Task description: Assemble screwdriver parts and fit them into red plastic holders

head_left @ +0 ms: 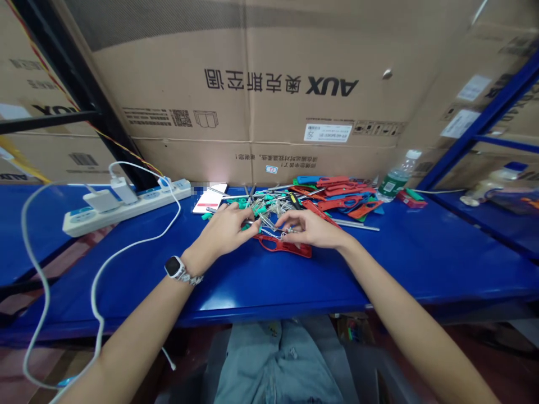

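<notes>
My left hand (229,227), with a watch at the wrist, is closed, thumb and fingers pinching a small metal rod (248,223) with green beside it. My right hand (310,229) is closed too, fingertips pinching a small silvery metal part (289,229) whose exact kind is unclear. The two hands are a little apart, just above a red plastic gun-shaped shell half (297,248) on the table. Behind the fingers spreads a pile of thin metal pieces and green plastic parts (266,203). A black and yellow piece (294,200) lies in it near my right hand.
Red and blue plastic pieces (347,193) heap at the back right, beside a water bottle (394,177) and a small red box (410,198). A phone-like white slab (210,197) and a power strip (130,206) with a loose cable (138,242) lie left. Large cartons (269,45) wall the back of the blue table (404,264).
</notes>
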`<state>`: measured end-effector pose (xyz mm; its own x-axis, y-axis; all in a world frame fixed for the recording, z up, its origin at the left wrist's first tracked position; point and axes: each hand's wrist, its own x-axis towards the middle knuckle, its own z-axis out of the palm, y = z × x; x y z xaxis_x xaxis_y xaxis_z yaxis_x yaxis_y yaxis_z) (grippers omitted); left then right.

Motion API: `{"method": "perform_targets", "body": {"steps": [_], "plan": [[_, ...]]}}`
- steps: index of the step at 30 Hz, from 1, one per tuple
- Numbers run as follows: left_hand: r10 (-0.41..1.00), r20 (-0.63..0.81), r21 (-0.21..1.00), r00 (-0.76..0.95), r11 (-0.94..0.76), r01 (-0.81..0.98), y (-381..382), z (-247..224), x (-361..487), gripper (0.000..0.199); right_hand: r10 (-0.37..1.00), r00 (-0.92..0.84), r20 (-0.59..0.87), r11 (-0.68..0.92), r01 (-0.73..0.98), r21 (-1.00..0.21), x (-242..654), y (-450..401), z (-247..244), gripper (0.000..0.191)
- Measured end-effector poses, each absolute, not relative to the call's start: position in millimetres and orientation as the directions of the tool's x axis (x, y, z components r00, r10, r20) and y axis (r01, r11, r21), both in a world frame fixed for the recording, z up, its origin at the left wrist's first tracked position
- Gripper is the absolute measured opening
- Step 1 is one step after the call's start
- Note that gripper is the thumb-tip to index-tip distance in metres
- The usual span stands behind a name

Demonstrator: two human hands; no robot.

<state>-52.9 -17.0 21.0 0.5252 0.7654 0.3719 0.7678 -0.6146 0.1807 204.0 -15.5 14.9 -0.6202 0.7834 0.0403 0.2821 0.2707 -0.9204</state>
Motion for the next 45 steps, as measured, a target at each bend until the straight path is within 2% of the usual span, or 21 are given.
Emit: {"method": "perform_targets", "body": {"steps": [10,17,25,30,33,38,42,45], "plan": [[0.770,0.335,0.139,0.543,-0.611,0.779,-19,14,-46,0.037,0.851,-0.520,0.072,0.341,0.443,-0.829,209,-32,2,0.021],[0.770,0.343,0.187,0.537,-0.617,0.764,-20,12,-46,0.040,0.829,-0.556,0.061,0.297,0.346,-0.890,206,-36,3,0.026],[0.782,0.334,0.244,0.526,-0.611,0.753,-20,11,-47,0.035,0.850,-0.518,0.095,0.342,0.405,-0.848,207,-36,0,0.014],[0.793,0.330,0.274,0.512,-0.600,0.752,-20,11,-48,0.037,0.854,-0.511,0.100,0.341,0.405,-0.848,206,-36,3,0.015],[0.794,0.342,0.322,0.503,-0.602,0.731,-19,12,-48,0.040,0.841,-0.540,0.031,0.237,0.318,-0.918,206,-36,8,0.025],[0.789,0.375,0.394,0.486,-0.610,0.687,-19,13,-46,0.041,0.784,-0.608,-0.129,-0.051,0.144,-0.988,207,-36,16,0.050],[0.786,0.378,0.420,0.489,-0.616,0.666,-18,12,-46,0.042,0.763,-0.623,-0.176,-0.192,0.042,-0.981,209,-34,18,0.046],[0.784,0.367,0.434,0.501,-0.621,0.653,-17,11,-46,0.042,0.751,-0.633,-0.189,-0.238,0.009,-0.971,210,-34,18,0.043]]}}
